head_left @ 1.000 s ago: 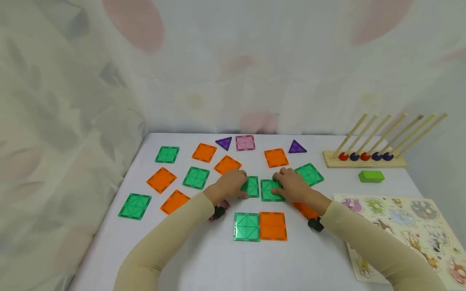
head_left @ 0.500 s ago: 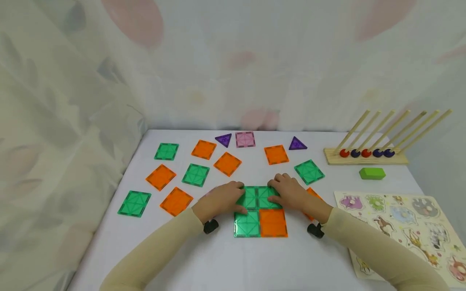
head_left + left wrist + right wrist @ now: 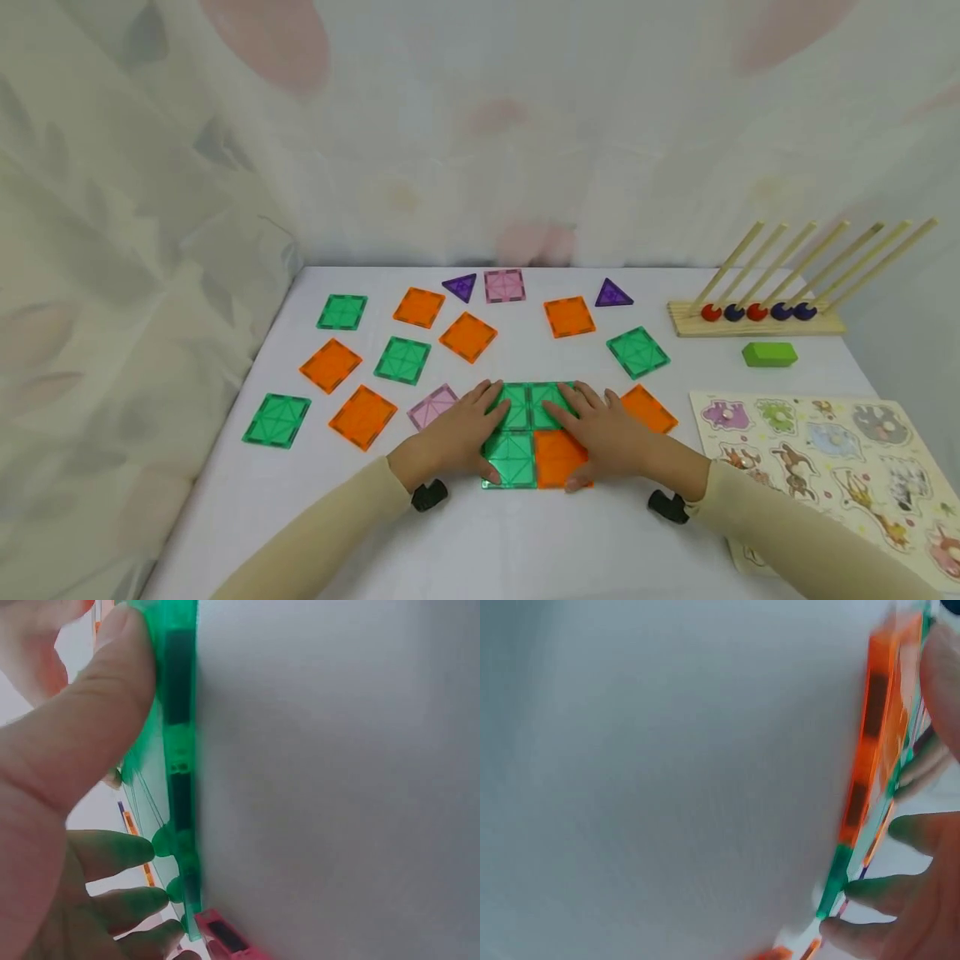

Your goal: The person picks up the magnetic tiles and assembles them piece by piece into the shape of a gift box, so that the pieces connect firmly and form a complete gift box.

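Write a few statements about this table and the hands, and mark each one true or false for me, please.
1. The left hand and right hand are on opposite sides of a square of four tiles. True.
2. Every tile in that square is green. False: one is an orange tile.
3. A pink tile lies near the left hand. True.
4. The green block sits on the puzzle board. False: it lies on the table, beyond the board.
5. Both purple triangles touch. False: they lie apart.
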Demonstrator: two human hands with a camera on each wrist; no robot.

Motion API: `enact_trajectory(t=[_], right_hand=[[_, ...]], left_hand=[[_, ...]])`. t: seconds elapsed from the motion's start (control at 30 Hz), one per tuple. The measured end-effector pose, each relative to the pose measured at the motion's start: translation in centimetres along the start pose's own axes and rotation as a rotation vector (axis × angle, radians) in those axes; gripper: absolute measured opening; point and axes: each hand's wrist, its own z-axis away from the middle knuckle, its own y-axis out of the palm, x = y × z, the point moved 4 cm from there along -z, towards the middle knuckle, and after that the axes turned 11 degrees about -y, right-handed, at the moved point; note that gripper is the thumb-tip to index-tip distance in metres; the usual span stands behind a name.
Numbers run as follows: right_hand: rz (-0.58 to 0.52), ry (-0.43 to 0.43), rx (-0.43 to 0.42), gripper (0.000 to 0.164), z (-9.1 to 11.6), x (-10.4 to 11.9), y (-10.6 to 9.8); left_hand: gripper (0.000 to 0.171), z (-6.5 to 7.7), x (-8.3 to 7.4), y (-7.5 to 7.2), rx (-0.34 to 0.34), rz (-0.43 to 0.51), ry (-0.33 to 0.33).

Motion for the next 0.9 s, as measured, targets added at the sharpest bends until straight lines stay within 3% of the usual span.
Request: enact_trajectory(t=[0.2,0.6,0.9], right_hand=[[-0.057,0.002,-0.011,0.108,0.4,0.3,0.0],[-0.078,0.025,-0.010,0.108,-0.9,-1.0,-0.4],[-0.087,0.043,0.007,0.109,-1.3,-1.5,-0.6]], left_hand=[[0.107,-0.4,0.4,0.1,-0.005,0.032,-0.007],[0.106,-2.0,1.8,-0.2,-0.008,0.101,-0.038],[0.108,-2.8,2.5,-0.4,0.008,0.095,-0.039]])
